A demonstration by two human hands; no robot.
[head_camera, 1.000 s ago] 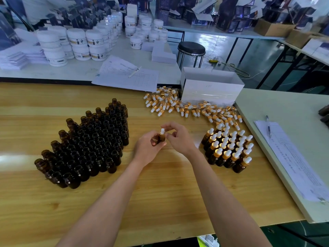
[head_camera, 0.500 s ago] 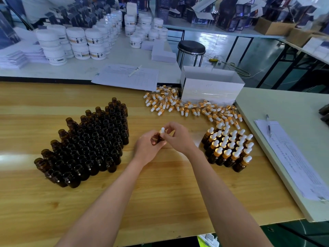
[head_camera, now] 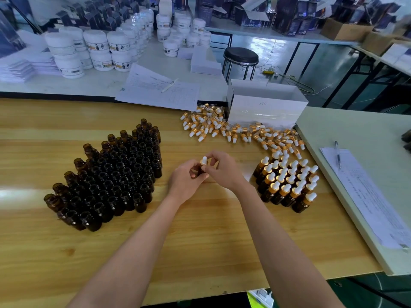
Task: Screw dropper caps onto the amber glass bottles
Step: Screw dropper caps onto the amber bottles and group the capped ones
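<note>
Head view shows the left hand (head_camera: 185, 182) wrapped around a small amber glass bottle (head_camera: 201, 171), its fingers pinching the body just above the light wooden table (head_camera: 200, 241), midway between the two groups of bottles. The right hand (head_camera: 222, 170) reaches over from the other side, its fingers pressed on the gold collar of a white-bulbed dropper cap (head_camera: 203, 161) sitting on the bottle's neck.

The bottle looks light, rigid and smooth; being glass, it would likely chip or crack if dropped or knocked against its neighbours. A firm hold around the body seems best, leaving the neck free. The cap's rubber bulb is probably soft and would squash, so the stiff collar is the better place to turn it, and the thin glass pipette inside calls for a straight entry.

The block of open amber bottles (head_camera: 111, 174) stands to the left, the capped bottles (head_camera: 287, 185) to the right, and loose dropper caps (head_camera: 233, 130) lie scattered beyond.
</note>
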